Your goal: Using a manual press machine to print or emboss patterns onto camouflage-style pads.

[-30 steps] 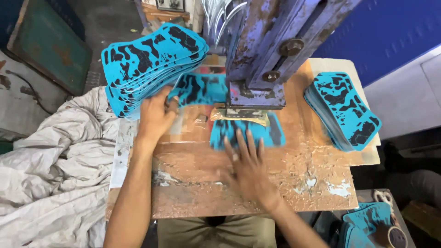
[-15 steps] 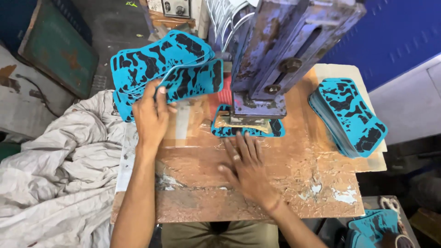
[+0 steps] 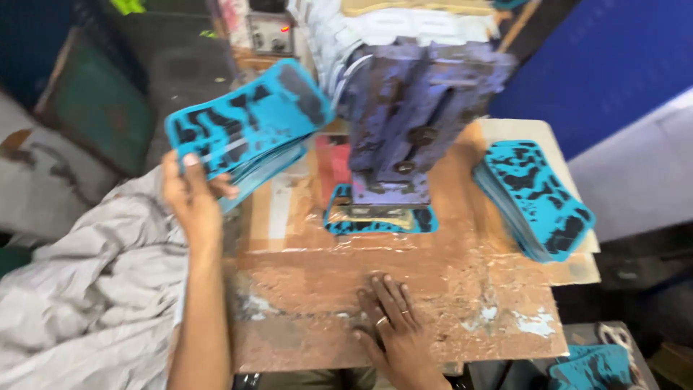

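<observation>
Left of the purple press [image 3: 415, 123], the left hand [image 3: 189, 198] grips a lifted stack of blue patterned pieces [image 3: 249, 123], while the right hand [image 3: 393, 325] lies flat, fingers spread, on the worn table [image 3: 462, 289] before it.

The left hand [image 3: 189, 198] holds a fanned stack of teal-and-black patterned pieces [image 3: 249, 130] raised above the left edge of the desk [image 3: 404, 289], thumb and fingers closed on its lower end. The right hand [image 3: 393, 328] lies flat, palm down with fingers spread, on the worn brown desk near its front edge. A purple press [image 3: 415, 115] stands at the desk's middle, and one patterned piece [image 3: 380, 219] lies under its foot. A second stack of patterned pieces [image 3: 534, 196] rests at the desk's right side. Crumpled grey cloth [image 3: 86, 289] lies to the left.
</observation>
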